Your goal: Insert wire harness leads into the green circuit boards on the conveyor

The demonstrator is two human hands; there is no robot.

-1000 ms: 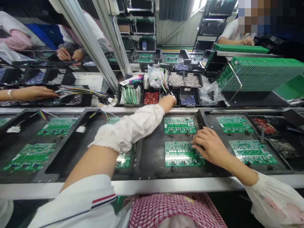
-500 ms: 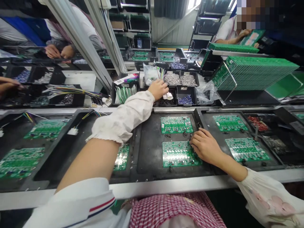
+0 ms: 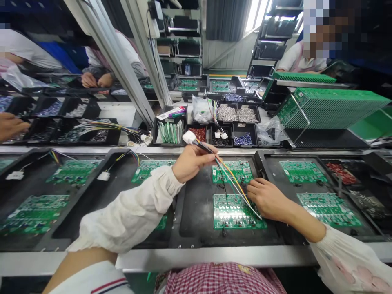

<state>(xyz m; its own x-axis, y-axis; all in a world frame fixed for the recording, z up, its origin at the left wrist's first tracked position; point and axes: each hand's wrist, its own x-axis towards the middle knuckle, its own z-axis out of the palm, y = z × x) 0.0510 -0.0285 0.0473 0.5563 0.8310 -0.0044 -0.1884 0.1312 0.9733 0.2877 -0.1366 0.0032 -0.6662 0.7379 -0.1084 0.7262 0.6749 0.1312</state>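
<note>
My left hand [image 3: 192,161] is closed around a wire harness [image 3: 228,173] with a white connector [image 3: 189,137] at its upper end. Its coloured wires trail down and right over the near green circuit board [image 3: 235,210]. That board lies in a black carrier tray [image 3: 196,212], with a second board [image 3: 234,170] behind it. My right hand [image 3: 268,199] rests at the near board's right edge, fingers curled and touching the wire ends; what it pinches is too small to make out.
Black bins with red parts [image 3: 198,133], blue parts [image 3: 243,139], metal parts [image 3: 237,114] and more harnesses [image 3: 219,130] stand behind the tray. A rack of green boards [image 3: 330,108] is at the right. Other people's hands [image 3: 10,124] work at the left.
My left hand has drawn back from the parts bins toward me, now holding a wire harness above the boards. My right hand has stayed at the near board's edge.
</note>
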